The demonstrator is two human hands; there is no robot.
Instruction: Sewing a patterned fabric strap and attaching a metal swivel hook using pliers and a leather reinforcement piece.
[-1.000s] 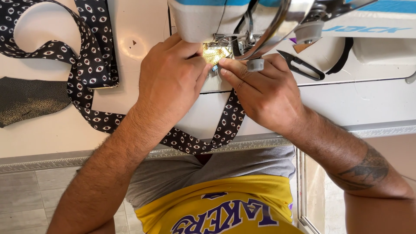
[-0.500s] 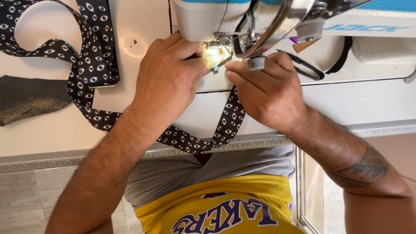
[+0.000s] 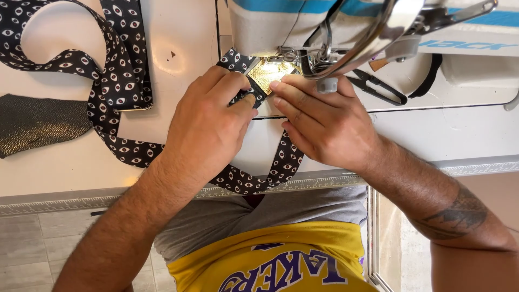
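Note:
A long black fabric strap (image 3: 116,81) with a white eye pattern loops across the white sewing table (image 3: 178,48) and runs under the sewing machine (image 3: 324,27). A small shiny gold patch (image 3: 268,73) lies on the strap right below the needle area. My left hand (image 3: 208,127) presses the strap down with thumb and fingers just left of the patch. Fingertips of my right hand (image 3: 324,121) rest on the patch's lower right edge and hold the strap flat. The strap's lower loop (image 3: 254,181) hangs over the table's front edge.
Black thread snips (image 3: 376,86) lie on the table right of the machine's foot. A dark speckled fabric piece (image 3: 38,121) sits at the left edge. A ruler strip (image 3: 54,205) runs along the table's front edge above my lap.
The gold patch and strap have slid out toward me from under the machine; both hands moved slightly down with them, and more of the patch shows.

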